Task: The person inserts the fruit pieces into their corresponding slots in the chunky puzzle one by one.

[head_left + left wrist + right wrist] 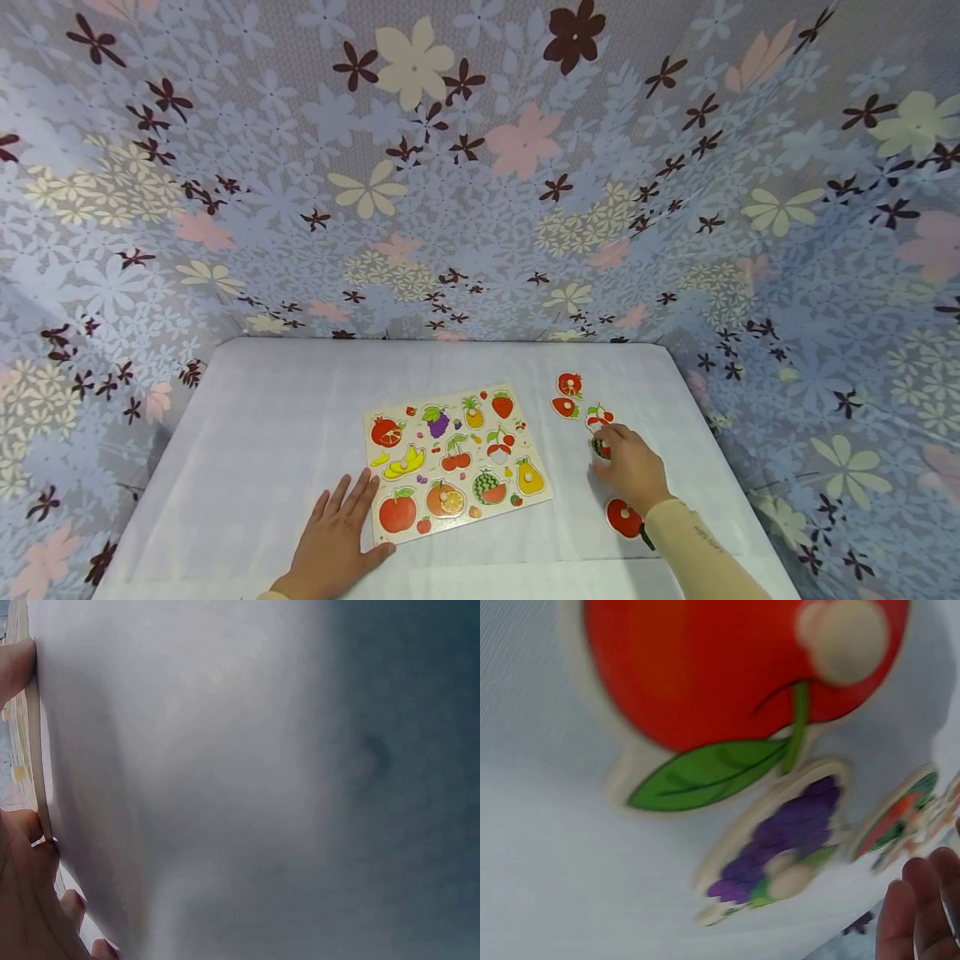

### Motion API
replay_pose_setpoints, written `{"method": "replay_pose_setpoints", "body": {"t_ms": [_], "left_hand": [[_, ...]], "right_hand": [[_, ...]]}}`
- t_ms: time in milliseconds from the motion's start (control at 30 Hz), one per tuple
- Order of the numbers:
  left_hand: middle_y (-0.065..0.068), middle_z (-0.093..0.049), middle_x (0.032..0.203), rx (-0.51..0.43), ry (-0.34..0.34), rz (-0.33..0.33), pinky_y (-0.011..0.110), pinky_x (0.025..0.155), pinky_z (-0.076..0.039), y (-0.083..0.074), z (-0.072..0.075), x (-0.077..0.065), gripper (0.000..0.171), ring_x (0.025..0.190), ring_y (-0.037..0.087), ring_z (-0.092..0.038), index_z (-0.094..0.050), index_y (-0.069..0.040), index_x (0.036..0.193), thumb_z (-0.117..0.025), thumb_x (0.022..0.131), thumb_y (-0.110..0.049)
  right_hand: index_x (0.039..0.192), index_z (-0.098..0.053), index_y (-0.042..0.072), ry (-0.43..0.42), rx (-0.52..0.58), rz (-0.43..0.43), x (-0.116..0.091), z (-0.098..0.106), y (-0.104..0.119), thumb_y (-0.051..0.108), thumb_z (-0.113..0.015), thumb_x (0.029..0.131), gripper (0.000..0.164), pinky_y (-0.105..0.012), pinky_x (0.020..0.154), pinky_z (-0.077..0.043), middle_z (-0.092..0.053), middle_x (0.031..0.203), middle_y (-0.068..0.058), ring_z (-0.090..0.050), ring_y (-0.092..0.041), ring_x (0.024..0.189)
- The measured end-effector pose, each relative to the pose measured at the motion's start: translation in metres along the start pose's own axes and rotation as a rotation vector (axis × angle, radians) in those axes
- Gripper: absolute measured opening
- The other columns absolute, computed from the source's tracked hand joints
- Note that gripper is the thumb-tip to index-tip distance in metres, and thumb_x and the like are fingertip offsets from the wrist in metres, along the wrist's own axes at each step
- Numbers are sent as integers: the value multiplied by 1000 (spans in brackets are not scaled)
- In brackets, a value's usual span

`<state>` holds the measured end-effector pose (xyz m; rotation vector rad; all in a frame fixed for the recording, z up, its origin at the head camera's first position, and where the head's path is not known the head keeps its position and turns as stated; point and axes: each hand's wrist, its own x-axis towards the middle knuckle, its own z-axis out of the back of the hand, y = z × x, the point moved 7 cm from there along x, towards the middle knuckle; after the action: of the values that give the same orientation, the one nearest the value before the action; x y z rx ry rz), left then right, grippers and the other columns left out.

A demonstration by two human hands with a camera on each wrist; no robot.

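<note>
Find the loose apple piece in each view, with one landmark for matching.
Head: the apple piece lies low, right of centre, beside the right sleeve.
Left wrist: not in it.
Right wrist: the apple piece fills much of the top, leaf downward.
Shared landmark, head and right wrist only: the watermelon piece, near the right hand.

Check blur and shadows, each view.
Head: fruit board readable, soft shadow near right forearm; left wrist: mostly a pale-to-dark blur, left hand sharper at left edge; right wrist: apple piece soft, cropped at top, grey shadow at upper right.
</note>
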<state>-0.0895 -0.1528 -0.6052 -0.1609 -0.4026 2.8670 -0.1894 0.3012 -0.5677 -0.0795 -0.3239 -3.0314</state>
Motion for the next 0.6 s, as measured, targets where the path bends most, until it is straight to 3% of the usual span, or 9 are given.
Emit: {"method": "replay_pose_setpoints", "body": {"t_ms": [233,600], "left_hand": [[6,-30,161,24,3,7,60,116,-16,2,-3,2,103,148,35,-21,-36,-12,155,-65,78,-73],[7,-30,161,18,-17,-2,60,116,-17,1,-2,0,102,147,35,-22,-36,-11,155,-66,79,-71]], "right_hand": [[117,-69,5,32,3,-94,2,-6,-17,24,-82,79,45,-57,82,-55,-60,128,-18,-59,-37,109],[115,-70,4,48,10,-124,4,-10,-16,22,-83,80,42,-54,84,-55,-61,124,-17,-64,-33,102]]}}
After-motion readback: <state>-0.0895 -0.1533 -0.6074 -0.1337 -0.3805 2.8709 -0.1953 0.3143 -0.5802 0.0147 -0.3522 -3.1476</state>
